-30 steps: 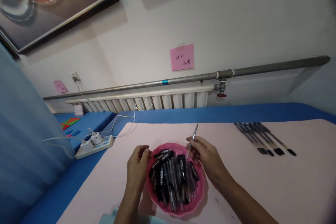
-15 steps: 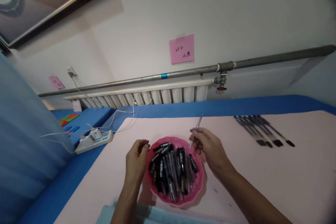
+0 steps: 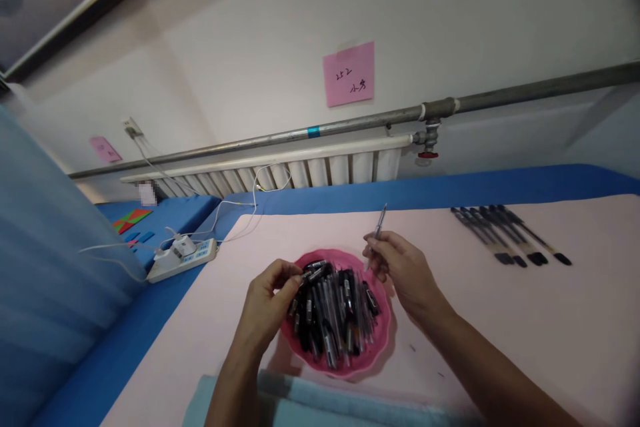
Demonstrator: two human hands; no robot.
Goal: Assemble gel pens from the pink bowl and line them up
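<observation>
From my end of the feed I am watching the right hand (image 3: 405, 268) gripping a pen (image 3: 381, 221) between thumb and fingers, its metallic tip pointing up and away from me, leaning slightly right, its pale lower end showing against the far right rim of the pink bowl (image 3: 362, 363). The left hand (image 3: 265, 299) is resting at the bowl's opposite side, thumb and forefinger bending together at the dark caps (image 3: 319, 273) heaped there; I am not managing to tell whether they are pinching one or only touching it. The relation I am minding most is this: the caps are lying right at the left fingertips and to the left of the pen, so the left hand is sitting nearer, and the pen's long axis is standing steep while the nearest caps are lying roughly sideways. Clear barrels (image 3: 327, 307) are filling the bowl's middle, and a slanting row of dark pens (image 3: 517, 235) is lying well apart, to the right, on the pale pink cover (image 3: 530, 333)
</observation>
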